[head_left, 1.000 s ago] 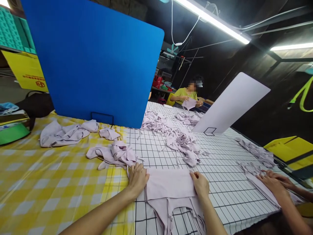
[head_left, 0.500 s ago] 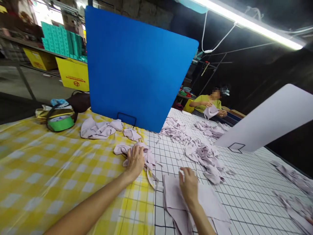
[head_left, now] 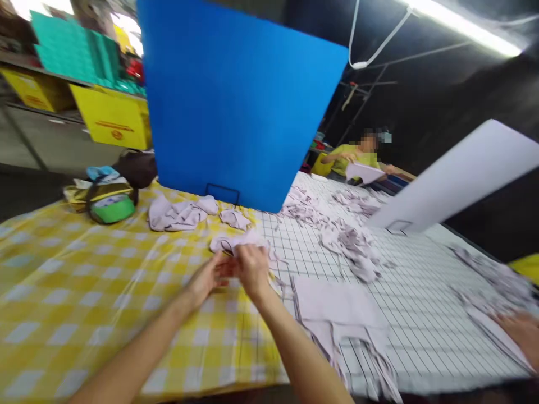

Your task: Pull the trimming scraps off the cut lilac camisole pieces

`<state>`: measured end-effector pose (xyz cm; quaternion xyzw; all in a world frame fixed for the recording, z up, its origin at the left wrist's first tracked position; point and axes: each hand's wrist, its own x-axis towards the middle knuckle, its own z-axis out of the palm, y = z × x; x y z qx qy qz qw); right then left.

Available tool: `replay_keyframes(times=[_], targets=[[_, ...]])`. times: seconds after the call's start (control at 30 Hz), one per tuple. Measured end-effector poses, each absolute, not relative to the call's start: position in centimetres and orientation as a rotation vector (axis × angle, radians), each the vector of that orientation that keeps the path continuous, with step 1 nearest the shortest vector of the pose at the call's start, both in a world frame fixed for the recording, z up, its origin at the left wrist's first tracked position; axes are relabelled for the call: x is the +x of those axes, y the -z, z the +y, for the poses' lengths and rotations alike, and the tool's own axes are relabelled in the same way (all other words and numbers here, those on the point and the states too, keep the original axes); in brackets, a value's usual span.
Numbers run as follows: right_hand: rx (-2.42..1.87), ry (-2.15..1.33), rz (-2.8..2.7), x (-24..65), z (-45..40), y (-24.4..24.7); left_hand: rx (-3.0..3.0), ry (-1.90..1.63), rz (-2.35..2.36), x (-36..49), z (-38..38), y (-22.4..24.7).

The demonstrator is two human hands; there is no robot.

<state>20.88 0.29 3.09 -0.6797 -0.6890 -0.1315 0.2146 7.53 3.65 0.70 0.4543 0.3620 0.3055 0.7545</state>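
On the yellow checked cloth, a crumpled pale lilac garment (head_left: pixel 229 242) lies just beyond my hands. My right hand (head_left: pixel 255 272) reaches across to it, fingers bent down over its near edge and closed on the fabric as far as the blur shows. Close beside it on the left is my left hand (head_left: pixel 210 278), palm turned inward and fingers loosely apart, nearly touching the right one. To the right, a similar lilac garment with straps (head_left: pixel 341 303) lies flat on the white grid cloth.
A blue panel (head_left: pixel 244 106) and a white panel (head_left: pixel 455 179) stand on the table. Lilac pieces (head_left: pixel 353 247) lie heaped between them. A green pouch (head_left: pixel 113 207) sits at left. One person (head_left: pixel 356 157) handles cloth at the far side; another's hand (head_left: pixel 520 331) rests at right.
My right hand has left the flat garment and come over to the crumpled one. My left hand has drawn back slightly from the crumpled garment. The view has shifted a little.
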Motion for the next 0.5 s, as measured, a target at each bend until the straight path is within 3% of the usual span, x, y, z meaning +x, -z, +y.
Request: replay_keyframes(times=[0.23,0.4,0.5], targets=[[-1.709,0.214,-2.105,12.3,-8.4,2.1,0.614,-0.577,0.85,2.9,1.0,-0.6],[-1.614,-0.041,-2.062,11.9,-10.9,2.5,0.755,-0.654,0.957,0.6,-0.1,0.0],[-1.654,-0.164,-1.753,13.5,-10.5,1.9,1.07,-0.682,1.02,-0.8,-0.2,0.3]])
